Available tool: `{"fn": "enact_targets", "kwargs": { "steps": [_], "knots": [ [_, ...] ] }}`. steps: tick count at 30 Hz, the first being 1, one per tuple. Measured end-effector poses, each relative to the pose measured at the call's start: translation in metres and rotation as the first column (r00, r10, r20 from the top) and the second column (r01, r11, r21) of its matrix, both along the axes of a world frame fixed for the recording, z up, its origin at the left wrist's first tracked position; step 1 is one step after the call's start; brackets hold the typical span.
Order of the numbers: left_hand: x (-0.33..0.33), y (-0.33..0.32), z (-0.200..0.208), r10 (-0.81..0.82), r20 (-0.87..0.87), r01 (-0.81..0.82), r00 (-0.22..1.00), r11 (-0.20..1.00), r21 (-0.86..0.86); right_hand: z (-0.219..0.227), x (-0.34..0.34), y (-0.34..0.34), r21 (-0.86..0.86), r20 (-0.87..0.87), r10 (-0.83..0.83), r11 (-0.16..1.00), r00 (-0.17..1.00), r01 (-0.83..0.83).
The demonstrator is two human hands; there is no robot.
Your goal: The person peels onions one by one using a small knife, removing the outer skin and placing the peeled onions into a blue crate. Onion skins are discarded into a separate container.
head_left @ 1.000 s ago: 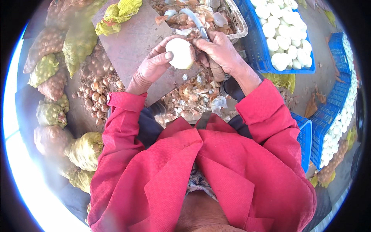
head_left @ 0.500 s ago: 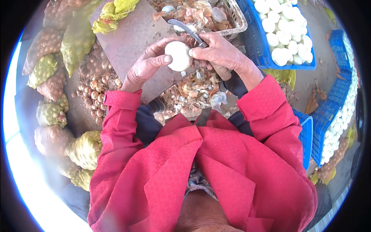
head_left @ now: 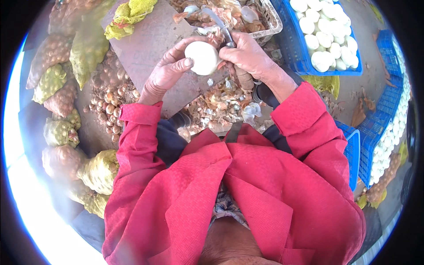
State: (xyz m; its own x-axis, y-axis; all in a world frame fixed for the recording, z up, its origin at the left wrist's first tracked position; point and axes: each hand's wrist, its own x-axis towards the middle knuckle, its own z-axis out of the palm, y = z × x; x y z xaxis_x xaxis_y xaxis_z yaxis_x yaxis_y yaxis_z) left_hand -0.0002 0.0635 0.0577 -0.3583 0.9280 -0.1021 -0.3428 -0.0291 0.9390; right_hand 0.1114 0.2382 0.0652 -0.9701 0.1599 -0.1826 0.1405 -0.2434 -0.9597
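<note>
A peeled white onion [head_left: 202, 58] is held in my left hand [head_left: 170, 66], with the thumb on its near side and the fingers behind it. My right hand [head_left: 249, 57] grips a knife [head_left: 216, 20] by its handle, the curved blade pointing up and to the left. The right thumb is close to the onion's right side. Brown onion skin [head_left: 216, 38] shows between the hands. Below them lies a heap of peelings [head_left: 216, 101] between my knees.
A pale crate [head_left: 273, 20] of skins stands ahead. On the right are blue crates [head_left: 309, 70] of peeled onions. Unpeeled onions [head_left: 112, 104] lie on the floor at left, beside full mesh sacks [head_left: 62, 132]. A yellow net bag [head_left: 132, 13] rests on a flat board [head_left: 145, 48].
My right hand has moved slightly up and away from the onion, and the knife blade has swung more upright. The left hand has shifted a little left with the onion.
</note>
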Motion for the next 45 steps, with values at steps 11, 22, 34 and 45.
{"fn": "enact_targets", "kwargs": {
  "steps": [11, 22, 34, 45],
  "knots": [
    [0.0, 0.007, -0.006, 0.099, 0.179, -0.097, 0.979, 0.995, -0.015, -0.004, 0.002, 0.009, 0.594, -0.129, 0.07, 0.804, 0.989, 0.021],
    [0.012, 0.013, -0.002, 0.254, 0.008, -0.251, 0.967, 0.96, -0.125, -0.004, -0.004, -0.003, 0.644, -0.137, 0.016, 0.761, 0.99, 0.077],
    [0.004, 0.011, -0.005, 0.135, 0.26, -0.154, 0.956, 0.987, 0.054, -0.008, -0.008, -0.003, 0.301, -0.03, -0.082, 0.95, 0.996, 0.087],
    [0.01, 0.011, 0.007, 0.039, -0.193, -0.089, 0.981, 0.961, -0.261, -0.007, 0.0, 0.001, 0.606, -0.11, 0.13, 0.794, 0.985, -0.037]
  ]
}}
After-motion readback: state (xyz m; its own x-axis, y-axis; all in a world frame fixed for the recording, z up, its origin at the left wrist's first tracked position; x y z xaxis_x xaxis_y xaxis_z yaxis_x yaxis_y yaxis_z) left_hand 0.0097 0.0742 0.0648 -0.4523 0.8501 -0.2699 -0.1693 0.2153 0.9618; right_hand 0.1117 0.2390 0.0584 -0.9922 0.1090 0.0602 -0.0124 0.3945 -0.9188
